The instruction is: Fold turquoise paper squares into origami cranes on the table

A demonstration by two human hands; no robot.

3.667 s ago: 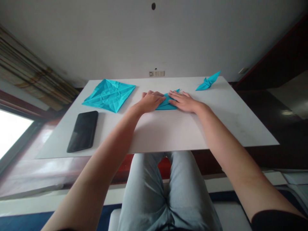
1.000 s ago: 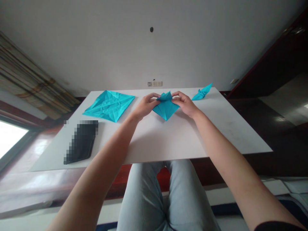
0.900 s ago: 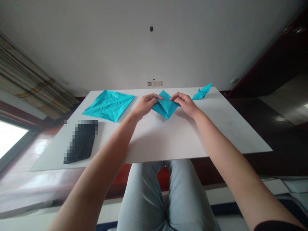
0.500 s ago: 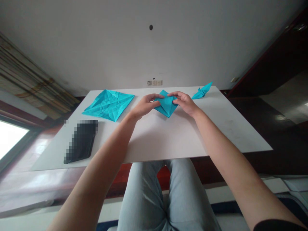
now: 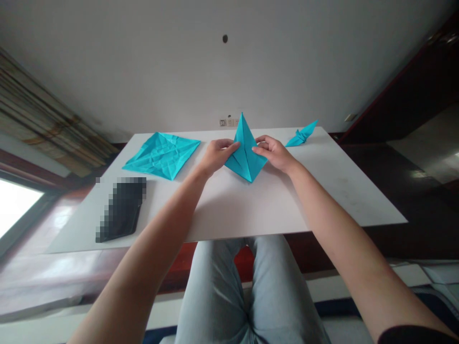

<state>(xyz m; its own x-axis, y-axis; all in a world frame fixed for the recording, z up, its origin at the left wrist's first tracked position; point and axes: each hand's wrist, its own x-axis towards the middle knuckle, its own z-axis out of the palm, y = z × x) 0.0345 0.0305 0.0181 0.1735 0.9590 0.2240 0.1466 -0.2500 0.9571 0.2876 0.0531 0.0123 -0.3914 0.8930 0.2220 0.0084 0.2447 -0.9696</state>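
1. One turquoise kite-shaped folded paper (image 5: 244,157), pinched at its sides by the left hand (image 5: 215,155) and right hand (image 5: 274,153), near the white tabletop's (image 5: 251,205) far edge.
2. One creased turquoise square sheet (image 5: 162,148), far-left corner.
3. One small turquoise folded paper figure (image 5: 301,135), far-right corner.
4. One black flat rectangular device (image 5: 122,208), left edge.

I am holding a pointed folded turquoise paper piece (image 5: 245,155), which is matching the plain turquoise of the creased flat paper square (image 5: 162,154) and the small folded paper figure (image 5: 301,135) on the plain white table (image 5: 251,205). I am wearing pale blue-grey denim jeans (image 5: 222,286), and a flat black rectangular device (image 5: 122,208) and a brown-and-beige striped fabric curtain (image 5: 39,114) are showing at my left.
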